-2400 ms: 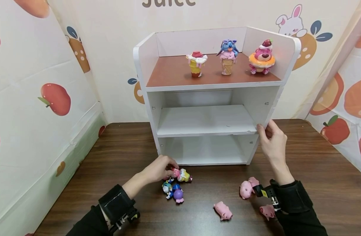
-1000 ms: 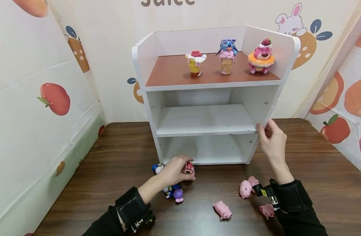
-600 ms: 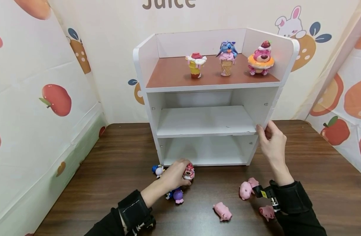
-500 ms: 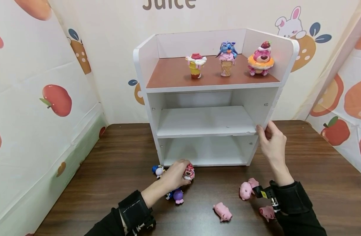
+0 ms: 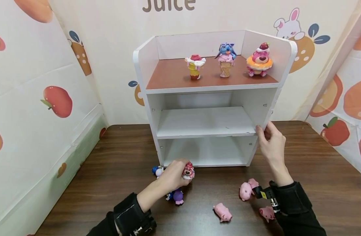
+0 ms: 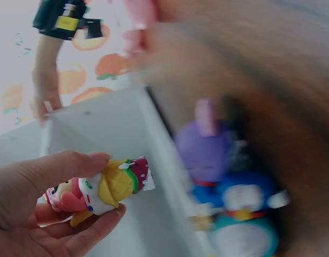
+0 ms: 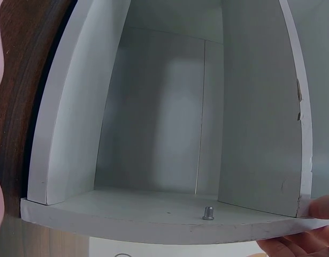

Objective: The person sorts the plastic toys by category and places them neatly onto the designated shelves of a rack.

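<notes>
At the front edge of the bottom compartment (image 5: 211, 150), the pink bear figure (image 5: 188, 171) is clamped between the thumb and fingers of my left grip (image 5: 173, 173). Its yellow cone end projects past the thumb tip. Contact with the counter (image 5: 124, 144) cannot be determined. Caution: a loose pinch on this rounded body could let it rotate or slip. Close beside my left grip lie the blue-and-white figure (image 5: 158, 171) and purple figure (image 5: 178, 195); a low wrist sweep could knock either. My right grip (image 5: 272, 144) is clamped on the right side panel (image 5: 255, 113) at middle-shelf level. Caution: pulling there could tilt the unit, toppling the upright cup figure (image 5: 195, 68), blue cone figure (image 5: 226, 59) and ring bear (image 5: 259, 62). Near my right wrist, a pig figure (image 5: 245, 191) could be displaced by a dropped forearm.
</notes>
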Tool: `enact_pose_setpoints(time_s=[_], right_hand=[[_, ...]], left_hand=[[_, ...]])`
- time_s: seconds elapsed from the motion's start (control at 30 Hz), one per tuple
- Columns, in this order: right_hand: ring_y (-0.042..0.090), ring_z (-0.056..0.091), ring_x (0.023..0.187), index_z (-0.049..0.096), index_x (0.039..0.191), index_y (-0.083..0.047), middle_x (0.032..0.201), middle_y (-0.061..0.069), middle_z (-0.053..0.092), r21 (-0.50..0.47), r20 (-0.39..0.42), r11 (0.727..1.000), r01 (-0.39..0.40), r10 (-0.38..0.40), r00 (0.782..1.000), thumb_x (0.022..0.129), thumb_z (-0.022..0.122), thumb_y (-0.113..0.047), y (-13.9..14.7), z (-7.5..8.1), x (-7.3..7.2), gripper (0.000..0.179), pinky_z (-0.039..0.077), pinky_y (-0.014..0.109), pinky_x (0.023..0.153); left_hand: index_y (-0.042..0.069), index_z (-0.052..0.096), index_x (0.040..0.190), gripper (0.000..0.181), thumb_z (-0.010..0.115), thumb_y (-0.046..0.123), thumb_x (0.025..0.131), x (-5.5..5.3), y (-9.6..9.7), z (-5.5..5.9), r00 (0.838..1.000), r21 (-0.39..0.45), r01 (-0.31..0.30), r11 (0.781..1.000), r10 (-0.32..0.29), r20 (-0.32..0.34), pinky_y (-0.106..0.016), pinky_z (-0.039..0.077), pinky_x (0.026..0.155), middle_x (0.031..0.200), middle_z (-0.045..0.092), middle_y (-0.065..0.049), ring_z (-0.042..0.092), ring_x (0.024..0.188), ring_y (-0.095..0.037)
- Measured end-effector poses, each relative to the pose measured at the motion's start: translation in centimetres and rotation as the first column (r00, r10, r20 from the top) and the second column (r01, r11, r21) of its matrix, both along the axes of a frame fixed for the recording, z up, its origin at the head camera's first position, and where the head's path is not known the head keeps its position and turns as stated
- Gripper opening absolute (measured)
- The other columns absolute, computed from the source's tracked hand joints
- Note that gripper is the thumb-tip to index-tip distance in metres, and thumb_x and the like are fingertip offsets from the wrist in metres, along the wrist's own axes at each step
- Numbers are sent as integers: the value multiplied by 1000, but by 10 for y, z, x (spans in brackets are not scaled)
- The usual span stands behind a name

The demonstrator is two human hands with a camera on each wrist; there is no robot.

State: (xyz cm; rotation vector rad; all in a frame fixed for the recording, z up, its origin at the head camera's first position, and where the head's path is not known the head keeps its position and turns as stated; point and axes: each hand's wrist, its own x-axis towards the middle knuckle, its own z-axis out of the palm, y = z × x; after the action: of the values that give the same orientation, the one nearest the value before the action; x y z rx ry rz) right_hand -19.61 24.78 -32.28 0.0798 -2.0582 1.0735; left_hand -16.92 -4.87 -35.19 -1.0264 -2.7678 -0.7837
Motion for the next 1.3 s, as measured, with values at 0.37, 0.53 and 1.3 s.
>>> enact_pose_setpoints(time_s=[0.37,0.53,1.3], right_hand=[[-10,53,76,58,109,3,96,21,63,3,2,1000,11,-11,1000,87,53,-9,0,0,-3,26,37,2,61],[0,58,78,58,109,3,96,21,63,2,-2,1000,14,-14,1000,87,53,-9,-1,0,-4,26,38,3,62],[-17,47,71,59,107,3,95,21,63,-10,-2,1000,27,-27,1000,87,53,-10,-1,-2,-1,25,36,2,60]], left_hand=[[1,56,90,31,74,3,65,23,-5,51,1000,28,9,1000,-10,11,-17,44,60,82,54,-3,51,73,-12],[2,56,87,28,74,3,65,30,-10,78,999,22,23,999,-23,-27,-17,44,59,79,53,0,50,71,-9],[1,57,96,38,76,15,66,27,-24,205,999,-57,-23,998,20,-50,-25,44,65,82,57,-2,52,75,-14]])
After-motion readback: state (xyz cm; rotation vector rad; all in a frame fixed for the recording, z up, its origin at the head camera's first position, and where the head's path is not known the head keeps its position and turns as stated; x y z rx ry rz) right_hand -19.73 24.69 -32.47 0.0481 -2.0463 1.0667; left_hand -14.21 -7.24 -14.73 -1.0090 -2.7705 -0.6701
